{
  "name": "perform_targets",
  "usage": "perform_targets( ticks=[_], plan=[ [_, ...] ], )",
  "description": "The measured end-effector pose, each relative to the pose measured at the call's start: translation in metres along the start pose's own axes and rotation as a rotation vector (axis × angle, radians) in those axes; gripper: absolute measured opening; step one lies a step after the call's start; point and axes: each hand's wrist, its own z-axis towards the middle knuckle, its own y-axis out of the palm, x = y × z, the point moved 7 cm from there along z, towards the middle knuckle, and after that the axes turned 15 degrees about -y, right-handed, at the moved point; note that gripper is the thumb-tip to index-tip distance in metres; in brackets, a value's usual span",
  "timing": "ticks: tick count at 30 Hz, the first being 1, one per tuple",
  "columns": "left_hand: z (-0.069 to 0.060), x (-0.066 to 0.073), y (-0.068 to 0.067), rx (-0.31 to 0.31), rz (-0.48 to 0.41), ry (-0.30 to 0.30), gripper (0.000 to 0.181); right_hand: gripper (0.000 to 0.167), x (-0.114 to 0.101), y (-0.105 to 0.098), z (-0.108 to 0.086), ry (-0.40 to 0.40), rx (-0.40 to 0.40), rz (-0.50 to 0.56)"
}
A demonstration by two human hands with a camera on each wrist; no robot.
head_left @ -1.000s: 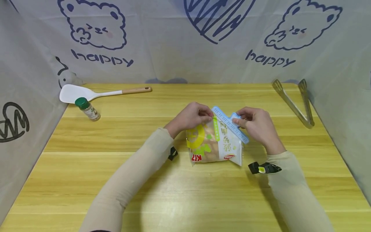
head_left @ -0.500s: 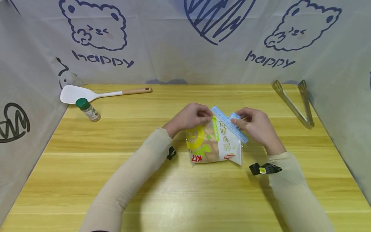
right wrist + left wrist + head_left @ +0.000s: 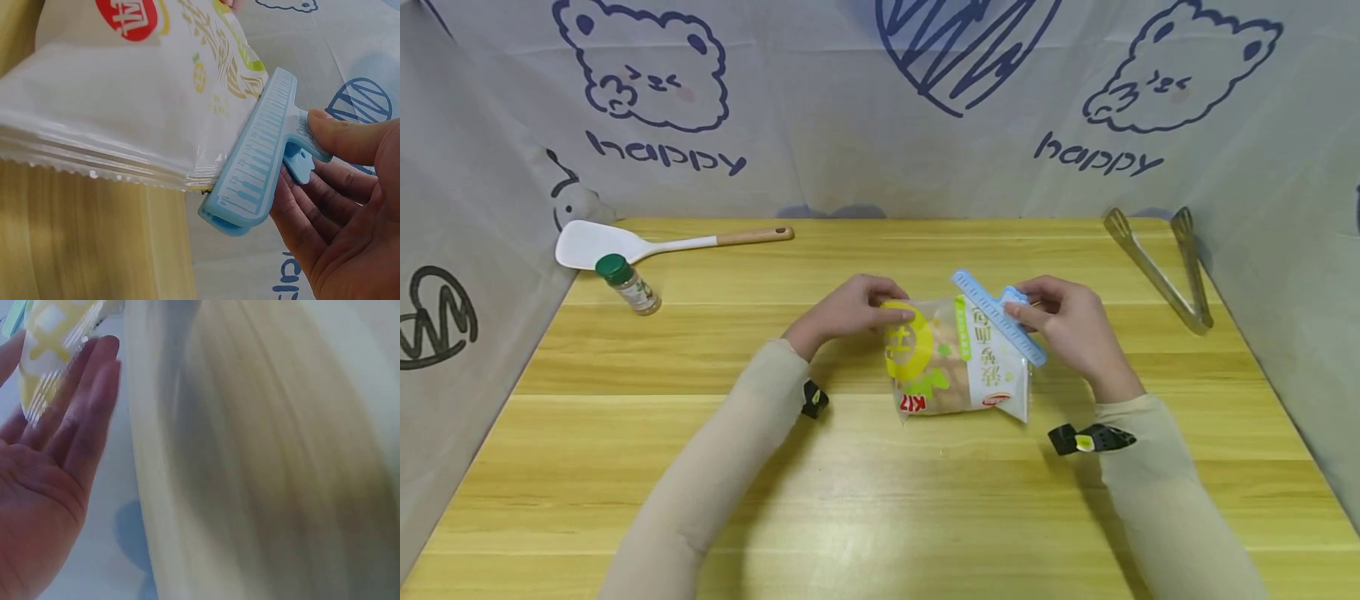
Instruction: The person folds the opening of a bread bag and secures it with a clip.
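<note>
A plastic bag of bread point(image 3: 951, 358), printed in yellow, green, white and red, stands over the wooden table. My right hand point(image 3: 1067, 325) pinches the handle of a light blue bag clip point(image 3: 1000, 318) between thumb and fingers. The clip, marked like a ruler, lies slantwise across the bag's upper right corner; in the right wrist view that corner meets the clip's long bar point(image 3: 250, 162). My left hand point(image 3: 853, 312) is at the bag's left end, thumb in front and fingers behind. In the left wrist view its fingers point(image 3: 87, 419) look extended beside the yellow bag end point(image 3: 50, 356).
A white spatula point(image 3: 602, 243) with a wooden handle lies at the back left, and a green-capped seasoning jar point(image 3: 632, 287) is just in front of it. Metal tongs point(image 3: 1172, 275) lie spread at the back right. Cloth walls border the wooden table point(image 3: 880, 517) at the back and sides.
My left hand has left the clip's upper end and moved left to the bag's left end. My right hand keeps holding the clip; clip and bag have shifted slightly.
</note>
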Motion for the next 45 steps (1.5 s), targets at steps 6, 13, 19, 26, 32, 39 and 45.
perform_targets(
  ticks=[6, 13, 19, 26, 32, 39, 45],
  plan=[
    [-0.007, -0.014, -0.003, -0.077, -0.265, -0.057, 0.030, 0.034, 0.003, 0.000, 0.000, -0.002, -0.003, 0.001],
    [-0.013, -0.020, -0.009, -0.049, -0.303, -0.058, 0.026, 0.034, 0.008, 0.003, 0.002, 0.037, 0.052, 0.061],
    [-0.017, -0.025, -0.017, 0.000, -0.272, -0.096, 0.028, 0.037, 0.016, 0.017, 0.013, 0.092, -0.006, 0.152],
    [-0.018, -0.033, -0.029, 0.080, -0.231, -0.162, 0.030, 0.036, 0.030, 0.034, 0.030, 0.163, -0.071, 0.250],
    [-0.015, -0.041, -0.032, 0.114, -0.208, -0.229, 0.030, 0.036, 0.043, 0.047, 0.038, 0.220, -0.085, 0.303],
    [-0.011, -0.048, -0.036, 0.169, -0.175, -0.269, 0.031, 0.035, 0.047, 0.056, 0.044, 0.235, -0.107, 0.271],
    [-0.007, -0.049, -0.039, 0.210, -0.163, -0.244, 0.029, 0.035, 0.051, 0.058, 0.049, 0.244, -0.113, 0.244]
  ],
)
